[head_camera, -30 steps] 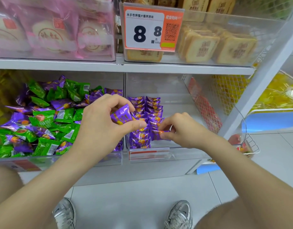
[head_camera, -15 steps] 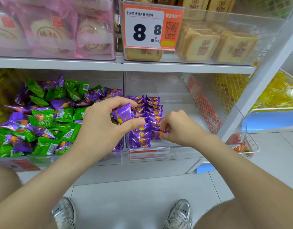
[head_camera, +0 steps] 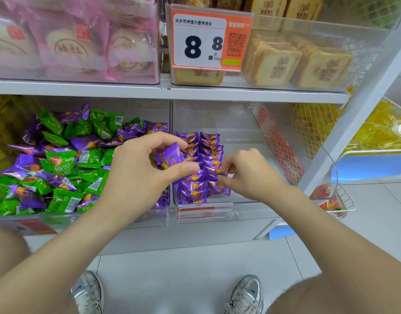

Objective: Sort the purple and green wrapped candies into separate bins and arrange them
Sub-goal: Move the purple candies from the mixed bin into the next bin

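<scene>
Little has shifted in half a second: at frame centre the left hand [head_camera: 136,175] still pinches a purple candy [head_camera: 170,156] ready for filing, while the right hand [head_camera: 244,175] nips one in the purple rows [head_camera: 201,168], squaring them; mixed bin [head_camera: 59,220] lower left.

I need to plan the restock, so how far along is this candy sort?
Done: two neat rows of purple candies stand in the right bin. In hand: the left hand holds a purple candy; the right hand pinches one at the rows' edge. Left: the left bin is a loose mix of green candies and purple, so most sorting remains.
</scene>
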The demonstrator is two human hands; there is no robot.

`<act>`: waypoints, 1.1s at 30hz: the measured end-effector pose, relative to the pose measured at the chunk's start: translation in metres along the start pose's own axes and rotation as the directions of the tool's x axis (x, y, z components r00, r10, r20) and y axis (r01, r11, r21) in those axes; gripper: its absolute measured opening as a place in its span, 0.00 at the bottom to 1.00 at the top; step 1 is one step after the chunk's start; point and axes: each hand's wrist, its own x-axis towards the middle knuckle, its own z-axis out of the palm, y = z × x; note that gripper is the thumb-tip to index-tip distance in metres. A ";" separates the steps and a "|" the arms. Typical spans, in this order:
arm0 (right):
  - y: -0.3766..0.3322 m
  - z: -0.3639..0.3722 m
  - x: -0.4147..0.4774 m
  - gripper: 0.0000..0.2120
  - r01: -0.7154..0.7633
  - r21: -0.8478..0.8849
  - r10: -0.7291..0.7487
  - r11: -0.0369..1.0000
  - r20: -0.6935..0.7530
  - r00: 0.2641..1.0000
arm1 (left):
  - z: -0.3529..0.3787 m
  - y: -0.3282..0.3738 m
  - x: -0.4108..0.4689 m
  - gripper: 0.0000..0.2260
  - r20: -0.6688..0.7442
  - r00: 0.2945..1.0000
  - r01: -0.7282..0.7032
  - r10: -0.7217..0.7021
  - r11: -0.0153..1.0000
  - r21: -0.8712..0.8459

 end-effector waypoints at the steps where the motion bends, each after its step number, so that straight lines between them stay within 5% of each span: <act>1: -0.005 -0.004 -0.001 0.05 0.004 0.031 0.000 1.000 -0.107 0.994 | 0.000 0.001 0.000 0.17 -0.010 1.000 0.003 -0.003 1.000 -0.019; 3: -0.023 -0.019 -0.009 0.04 0.063 0.293 0.023 0.954 -0.281 0.960 | 0.001 0.003 0.000 0.15 -0.035 0.999 0.003 -0.005 0.999 -0.053; 5: -0.045 -0.036 -0.023 0.15 0.148 0.601 -0.007 0.785 -0.231 0.973 | 0.002 0.005 0.000 0.13 -0.053 0.999 0.004 -0.008 0.997 -0.080; 7: -0.062 -0.046 -0.037 0.22 0.232 0.677 -0.147 0.699 -0.182 0.972 | 0.005 0.008 0.000 0.13 -0.045 0.999 0.013 -0.018 0.996 -0.091; 15: -0.035 -0.051 -0.032 0.10 0.181 0.550 -0.093 0.815 -0.184 0.978 | 0.012 0.004 0.000 0.06 -0.021 1.000 -0.011 0.012 0.998 0.068; 20: 0.008 -0.041 -0.021 0.09 -0.098 0.281 0.051 0.955 0.170 0.984 | 0.019 -0.009 -0.001 0.09 0.030 0.998 0.048 -0.056 0.976 0.213; 23: 0.012 -0.027 -0.017 0.09 -0.133 0.201 0.062 0.971 0.327 0.943 | 0.023 -0.010 -0.002 0.10 0.046 0.996 0.060 -0.071 0.979 0.192; 33: 0.007 -0.006 -0.003 0.11 -0.229 0.262 0.120 0.937 0.372 0.920 | 0.024 -0.014 -0.001 0.10 0.059 0.996 0.048 -0.060 0.982 0.185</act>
